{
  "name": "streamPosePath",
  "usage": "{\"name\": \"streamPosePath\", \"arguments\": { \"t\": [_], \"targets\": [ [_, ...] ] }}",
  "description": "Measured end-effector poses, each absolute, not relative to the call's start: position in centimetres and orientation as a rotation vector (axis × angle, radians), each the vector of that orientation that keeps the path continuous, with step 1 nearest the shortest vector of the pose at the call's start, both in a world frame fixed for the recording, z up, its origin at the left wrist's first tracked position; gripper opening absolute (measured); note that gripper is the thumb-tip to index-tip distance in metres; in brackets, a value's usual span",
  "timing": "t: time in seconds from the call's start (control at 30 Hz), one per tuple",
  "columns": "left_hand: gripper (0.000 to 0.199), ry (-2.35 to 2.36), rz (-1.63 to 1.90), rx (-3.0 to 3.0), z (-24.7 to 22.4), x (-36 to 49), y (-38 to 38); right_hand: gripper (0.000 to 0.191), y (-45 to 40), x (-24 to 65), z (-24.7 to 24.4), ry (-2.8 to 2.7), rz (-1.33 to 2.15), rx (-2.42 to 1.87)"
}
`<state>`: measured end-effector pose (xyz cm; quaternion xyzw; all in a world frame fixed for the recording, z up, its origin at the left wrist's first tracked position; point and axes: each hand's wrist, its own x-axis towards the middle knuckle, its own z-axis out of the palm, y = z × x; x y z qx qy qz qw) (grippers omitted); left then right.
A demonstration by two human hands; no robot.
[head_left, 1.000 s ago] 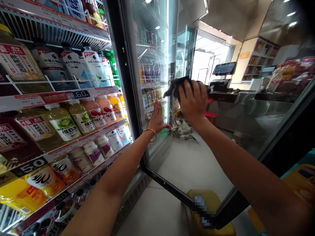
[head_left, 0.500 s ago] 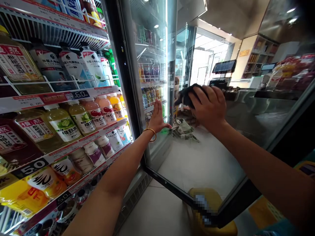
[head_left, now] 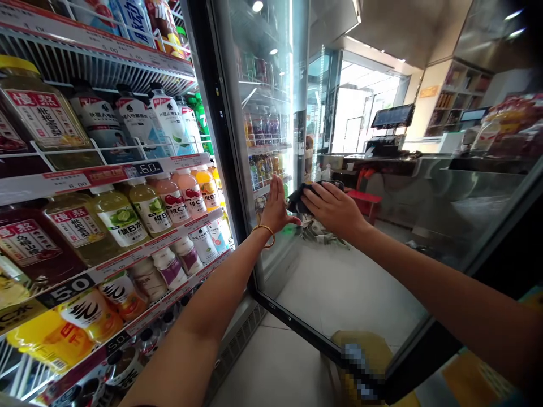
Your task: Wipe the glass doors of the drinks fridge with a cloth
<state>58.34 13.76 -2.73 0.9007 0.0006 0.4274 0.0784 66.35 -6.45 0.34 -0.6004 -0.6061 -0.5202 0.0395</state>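
Observation:
An open glass fridge door [head_left: 339, 282] with a black frame stands in front of me. My left hand [head_left: 276, 206] lies flat against the glass, fingers stretched upward and thumb out to the right; a gold bangle [head_left: 267, 229] circles that wrist. Just to its right, my right hand [head_left: 328, 204] presses a dark cloth [head_left: 300, 199] to the pane. The cloth is bunched under the palm and sticks out past the fingertips on the left.
Left of the door, fridge shelves [head_left: 169, 229] hold several rows of bottled drinks behind price strips. A yellow stool [head_left: 365, 350] shows low by the door's bottom corner. Through the glass are a red stool [head_left: 365, 196], a grey-green heap [head_left: 320, 233] on the floor and a counter monitor [head_left: 392, 117].
My right hand has moved down and left across the glass with the cloth, closer to my left hand. The left hand stays on the pane. The view has shifted slightly.

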Motion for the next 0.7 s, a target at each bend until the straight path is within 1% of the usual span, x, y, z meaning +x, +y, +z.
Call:
{"name": "streamPosePath", "arguments": {
  "t": [0.07, 0.17, 0.27, 0.33, 0.47, 0.6, 0.67, 0.7],
  "targets": [
    [0.147, -0.002, 1.265, 2.707, -2.7, 58.3, 13.7, 0.038, -8.3, 66.6, 0.8, -1.81, -1.563, -1.895],
    [0.144, -0.004, 1.234, 2.707, -2.8, 58.1, 13.7, 0.04, -8.5, 66.4, 3.0, -1.558, -1.56, -1.949],
    [0.141, 0.009, 1.225, 2.698, -2.8, 58.1, 13.7, 0.043, -5.6, 65.8, 5.5, -1.301, -1.566, -1.89],
    [0.143, 0.027, 1.22, 2.696, -3.0, 58.1, 13.7, 0.043, -2.8, 65.4, 6.3, -1.265, -1.557, -1.848],
    [0.144, 0.15, 1.191, 2.664, -3.4, 58.2, 13.6, 0.044, 0.8, 64.8, 5.1, -1.512, -1.514, -1.867],
    [0.137, 0.17, 1.216, 2.586, -3.4, 57.6, 13.6, 0.043, -0.6, 65.2, 2.8, -1.788, -1.474, -1.867],
    [0.128, 0.149, 1.197, 2.549, -3.0, 56.7, 13.3, 0.04, -2.0, 65.5, 2.4, -1.875, -1.49, -1.839],
    [0.118, 0.161, 1.201, 2.528, -2.7, 56.2, 13.0, 0.04, -2.6, 65.6, 2.3, -1.895, -1.51, -1.832]
  ]
}}
